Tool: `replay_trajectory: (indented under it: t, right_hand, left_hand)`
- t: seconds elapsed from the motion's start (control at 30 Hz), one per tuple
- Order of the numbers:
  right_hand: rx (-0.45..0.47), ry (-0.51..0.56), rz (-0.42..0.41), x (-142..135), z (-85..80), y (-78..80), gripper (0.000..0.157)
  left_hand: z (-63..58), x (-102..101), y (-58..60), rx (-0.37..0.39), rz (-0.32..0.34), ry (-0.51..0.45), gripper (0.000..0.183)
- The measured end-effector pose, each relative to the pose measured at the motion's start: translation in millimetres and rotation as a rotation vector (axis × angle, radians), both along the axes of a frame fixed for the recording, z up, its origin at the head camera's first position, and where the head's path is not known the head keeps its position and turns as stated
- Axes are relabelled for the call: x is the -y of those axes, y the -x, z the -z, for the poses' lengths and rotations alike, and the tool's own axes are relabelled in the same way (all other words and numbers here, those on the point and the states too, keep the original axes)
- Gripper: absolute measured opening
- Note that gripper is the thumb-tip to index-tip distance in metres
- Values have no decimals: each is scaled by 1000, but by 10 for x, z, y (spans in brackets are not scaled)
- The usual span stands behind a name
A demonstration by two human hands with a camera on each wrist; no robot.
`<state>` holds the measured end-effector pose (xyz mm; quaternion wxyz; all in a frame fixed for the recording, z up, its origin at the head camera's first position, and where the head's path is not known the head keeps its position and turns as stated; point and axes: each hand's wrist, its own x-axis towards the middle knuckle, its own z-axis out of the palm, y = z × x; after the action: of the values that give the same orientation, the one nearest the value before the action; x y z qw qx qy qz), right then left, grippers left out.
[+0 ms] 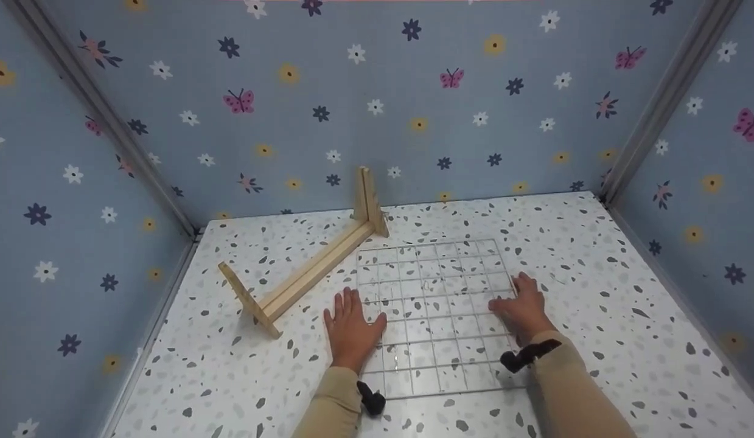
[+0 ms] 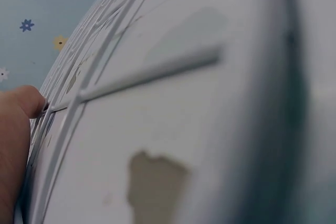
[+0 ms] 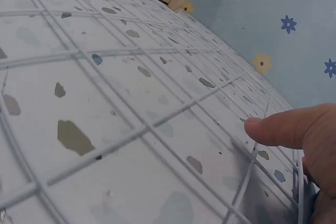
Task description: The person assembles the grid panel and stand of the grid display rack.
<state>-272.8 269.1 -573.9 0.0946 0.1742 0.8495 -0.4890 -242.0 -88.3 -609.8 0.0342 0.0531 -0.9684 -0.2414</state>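
A white wire grid panel (image 1: 440, 316) lies low over the speckled tabletop, in front of the person. At its left edge is the left hand (image 1: 352, 331), fingers straight and pointing forward, thumb spread toward the wires. The right hand (image 1: 524, 307) is at the opposite edge, its thumb reaching inward over the wires and its other fingers along the outer side. In the right wrist view the thumb (image 3: 283, 127) extends straight across the grid's edge. The left wrist view shows the left thumb (image 2: 29, 100) right at the wires.
A wooden stand (image 1: 319, 267), a long bar with an upright piece at each end, stands behind and left of the grid. Blue flower-patterned panels (image 1: 377, 79) enclose the white speckled table (image 1: 650, 340) at the back and both sides.
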Motion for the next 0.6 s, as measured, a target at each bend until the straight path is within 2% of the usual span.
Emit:
replay_trajectory:
  t: [0.2, 0.3, 0.43, 0.6]
  right_hand:
    - [-22, -88, 27, 38, 8, 22, 96]
    - [11, -114, 13, 51, -4, 13, 97]
    - [51, -99, 9, 90, -55, 6, 102]
    - [21, -97, 16, 152, -135, 27, 103]
  left_hand:
    - [-4, -15, -3, -30, 5, -10, 92]
    - [29, -19, -32, -26, 6, -5, 91]
    - [71, -8, -62, -19, 7, 5, 91]
    - [39, 6, -21, -21, 12, 11, 90]
